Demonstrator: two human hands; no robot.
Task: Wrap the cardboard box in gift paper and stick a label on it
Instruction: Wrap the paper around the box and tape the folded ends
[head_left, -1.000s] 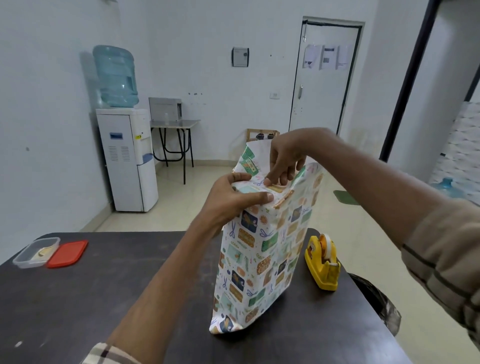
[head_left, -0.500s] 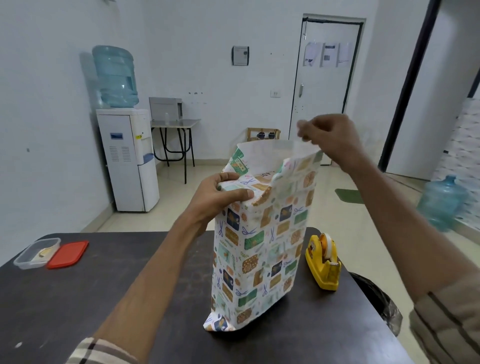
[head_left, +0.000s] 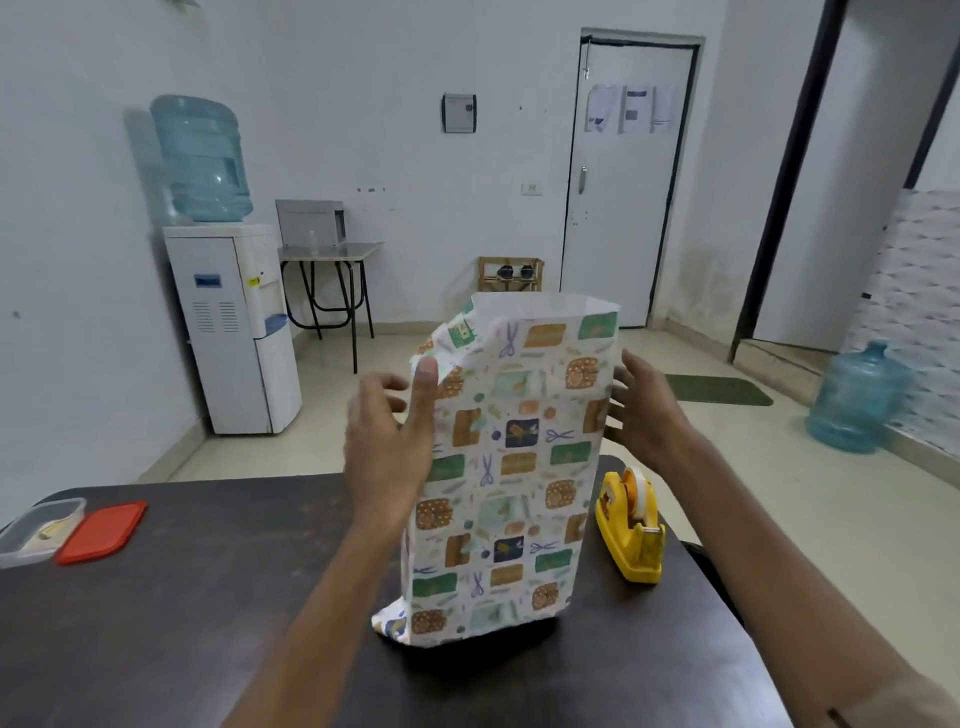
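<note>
Hands (head_left: 389, 436) flanking upright patterned-paper-wrapped box (head_left: 511, 467)

- The left hand (head_left: 387, 441) is bare: no glove, ring or wristband shows on it.
- The right hand (head_left: 647, 415) is bare too, with nothing worn on the fingers or the wrist.
- Both forearms are uncovered from wrist to near the elbow.
- The right sleeve (head_left: 883, 704) is pushed up toward the elbow; its cloth is a dull beige-tan, and one short dark stripe or stitch line crosses it near the frame's lower edge.
- The left arm runs out of the frame's lower edge before any sleeve shows.
</note>
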